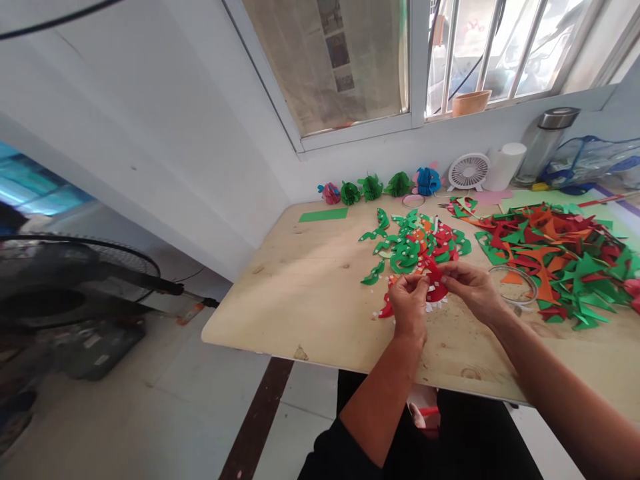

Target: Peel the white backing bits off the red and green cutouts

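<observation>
Between my two hands is a red paper cutout [437, 288] with small white squares on it. My left hand [411, 303] pinches its left side, fingers closed. On its right side my right hand [470, 287] grips the edge between thumb and fingers. Just beyond lies a pile of green paper cutouts [404, 255], many dotted with white squares, mixed with red and orange ones. White paper bits [440, 305] lie on the wooden table [300, 287] under the held piece.
A heap of red, orange and green paper scraps [545, 243] covers the right side, with a tape roll [515, 285] beside it. Folded paper figures [371, 187], a small white fan [469, 172] and a glass bottle [543, 147] line the wall. A green strip [323, 215] lies back left.
</observation>
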### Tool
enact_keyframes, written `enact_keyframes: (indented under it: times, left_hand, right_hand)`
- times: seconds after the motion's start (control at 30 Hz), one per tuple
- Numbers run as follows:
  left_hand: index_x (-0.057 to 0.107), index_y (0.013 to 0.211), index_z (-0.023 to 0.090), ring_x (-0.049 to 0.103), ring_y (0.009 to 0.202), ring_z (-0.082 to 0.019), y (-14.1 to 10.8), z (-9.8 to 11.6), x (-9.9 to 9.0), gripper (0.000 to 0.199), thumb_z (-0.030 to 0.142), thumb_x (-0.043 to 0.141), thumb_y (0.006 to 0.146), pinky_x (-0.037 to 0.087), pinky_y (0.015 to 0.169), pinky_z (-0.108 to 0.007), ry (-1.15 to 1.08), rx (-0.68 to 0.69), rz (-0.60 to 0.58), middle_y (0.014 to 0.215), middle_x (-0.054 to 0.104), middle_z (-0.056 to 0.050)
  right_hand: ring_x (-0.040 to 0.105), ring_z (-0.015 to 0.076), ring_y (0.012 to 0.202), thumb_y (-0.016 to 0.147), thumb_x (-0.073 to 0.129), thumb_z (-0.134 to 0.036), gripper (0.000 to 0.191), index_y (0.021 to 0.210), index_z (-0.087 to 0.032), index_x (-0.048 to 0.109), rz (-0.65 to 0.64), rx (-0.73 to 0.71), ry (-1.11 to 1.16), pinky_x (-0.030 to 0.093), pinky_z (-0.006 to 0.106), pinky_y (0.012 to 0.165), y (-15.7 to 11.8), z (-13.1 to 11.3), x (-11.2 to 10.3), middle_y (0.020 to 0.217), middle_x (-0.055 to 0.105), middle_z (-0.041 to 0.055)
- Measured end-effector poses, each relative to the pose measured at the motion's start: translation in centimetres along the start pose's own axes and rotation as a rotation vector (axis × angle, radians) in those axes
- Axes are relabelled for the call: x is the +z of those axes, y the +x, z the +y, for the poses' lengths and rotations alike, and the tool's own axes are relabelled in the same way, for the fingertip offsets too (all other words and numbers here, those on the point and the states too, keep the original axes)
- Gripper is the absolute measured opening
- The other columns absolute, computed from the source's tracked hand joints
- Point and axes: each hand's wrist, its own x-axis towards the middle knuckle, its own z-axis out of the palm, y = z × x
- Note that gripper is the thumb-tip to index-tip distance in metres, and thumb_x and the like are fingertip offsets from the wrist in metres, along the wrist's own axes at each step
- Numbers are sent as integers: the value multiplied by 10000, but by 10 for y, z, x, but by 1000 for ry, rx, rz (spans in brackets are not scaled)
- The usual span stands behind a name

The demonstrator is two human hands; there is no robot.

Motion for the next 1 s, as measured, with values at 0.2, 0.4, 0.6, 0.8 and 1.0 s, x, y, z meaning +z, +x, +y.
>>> enact_keyframes:
  times: [0.2,0.4,0.6,0.8,1.0]
  left_hand:
    - [650,747,123,564,554,-90,-2,3,2,254,272,733,559,447,587,-218,-21,-35,-12,640,645,-12]
    - [686,726,128,598,608,-112,-4,5,2,205,263,721,576,476,648,-244,-19,-44,-47,684,676,-30]
    - [657,683,124,567,548,-92,-3,5,2,156,227,701,574,463,604,-226,-47,-47,-41,619,646,-10]
    - [648,663,125,551,521,-87,1,3,3,130,219,678,578,452,567,-213,16,-18,-15,590,629,0]
    - [650,711,126,564,548,-97,3,-2,0,140,237,640,626,457,568,-211,108,84,-44,620,632,-14]
  right_hand:
    - [628,142,655,649,750,-373,247,828,-209,704,-14,19,35,521,253,609,-1,-2,0,748,699,18]
    - [627,144,651,661,739,-378,242,832,-209,703,-21,32,48,525,262,611,0,-1,-1,747,698,16]
    - [612,138,656,655,738,-378,264,850,-204,701,20,45,12,509,249,600,0,1,-2,758,688,12]
    - [614,144,670,672,712,-411,297,879,-198,699,46,62,-10,513,263,624,1,-3,-1,771,685,21]
    - [543,118,574,689,679,-458,319,853,-185,704,88,50,-116,467,235,530,1,-9,1,677,648,11]
